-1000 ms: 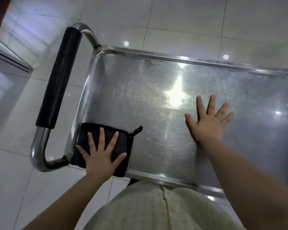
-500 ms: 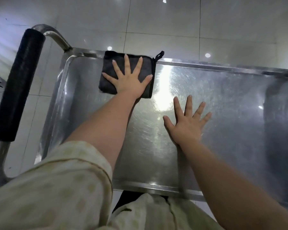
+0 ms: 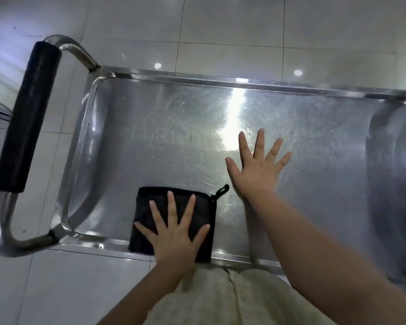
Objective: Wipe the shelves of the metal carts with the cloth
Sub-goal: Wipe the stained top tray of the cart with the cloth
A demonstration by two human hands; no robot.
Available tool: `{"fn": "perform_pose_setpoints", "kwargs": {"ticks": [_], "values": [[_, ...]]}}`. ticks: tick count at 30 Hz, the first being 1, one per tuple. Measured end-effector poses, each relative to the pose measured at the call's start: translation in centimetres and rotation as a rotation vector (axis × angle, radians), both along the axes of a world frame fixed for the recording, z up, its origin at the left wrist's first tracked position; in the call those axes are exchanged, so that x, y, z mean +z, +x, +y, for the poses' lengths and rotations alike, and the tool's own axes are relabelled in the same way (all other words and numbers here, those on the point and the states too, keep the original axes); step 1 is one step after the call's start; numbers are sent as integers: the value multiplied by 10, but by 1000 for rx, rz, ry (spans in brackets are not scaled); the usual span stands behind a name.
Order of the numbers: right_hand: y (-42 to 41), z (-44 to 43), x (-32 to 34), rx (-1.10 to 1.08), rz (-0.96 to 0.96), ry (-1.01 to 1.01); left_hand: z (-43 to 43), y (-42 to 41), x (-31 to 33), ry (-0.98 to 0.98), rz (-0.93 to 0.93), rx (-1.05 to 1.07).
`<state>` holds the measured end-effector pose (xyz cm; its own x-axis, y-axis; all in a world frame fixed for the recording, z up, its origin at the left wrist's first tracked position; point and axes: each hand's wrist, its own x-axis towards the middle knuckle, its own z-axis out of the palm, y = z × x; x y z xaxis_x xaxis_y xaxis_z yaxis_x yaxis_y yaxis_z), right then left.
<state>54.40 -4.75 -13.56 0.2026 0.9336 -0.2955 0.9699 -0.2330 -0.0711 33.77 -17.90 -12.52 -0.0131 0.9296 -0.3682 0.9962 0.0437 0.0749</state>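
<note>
The left hand [image 3: 174, 233] lies flat with fingers spread, pressing the black cloth [image 3: 142, 200] onto the shelf [image 3: 150, 137] at its 6 o'clock rim. Bare metal runs toward 12 o'clock. The right hand [image 3: 256, 174], flat and empty, rests at the cloth's 1 o'clock.

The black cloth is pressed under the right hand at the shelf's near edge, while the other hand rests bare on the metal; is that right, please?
Not quite: in the head view the left hand presses the cloth; the right hand rests bare on the metal shelf.
</note>
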Motion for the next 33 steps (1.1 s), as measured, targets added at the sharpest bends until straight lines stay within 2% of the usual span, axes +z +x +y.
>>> {"fn": "perform_pose_setpoints", "kwargs": {"ticks": [4, 7, 9, 14, 19, 23, 27, 30, 33], "values": [[3, -1, 3, 36, 29, -11, 96, 31, -2, 31, -22, 41], [27, -9, 8, 84, 119, 25, 185, 64, -1, 59, -26, 64], [54, -27, 9, 70, 71, 19, 232, 86, -1, 45, -24, 68], [83, -55, 4, -9, 10, -31, 276, 131, 1, 7, -26, 64], [81, -53, 4, -6, 76, 31, 216, 124, -1, 27, -32, -68], [85, -52, 13, -119, 360, 173, 98, 118, 2, 1, -52, -58], [90, -55, 15, -159, 532, 225, -10, 135, 12, -103, -53, -87], [96, -60, 23, -162, 655, 238, -25, 136, 14, -170, -96, -114], [95, -76, 36, -88, 738, 279, -17, 112, 18, -190, -220, -174]]}}
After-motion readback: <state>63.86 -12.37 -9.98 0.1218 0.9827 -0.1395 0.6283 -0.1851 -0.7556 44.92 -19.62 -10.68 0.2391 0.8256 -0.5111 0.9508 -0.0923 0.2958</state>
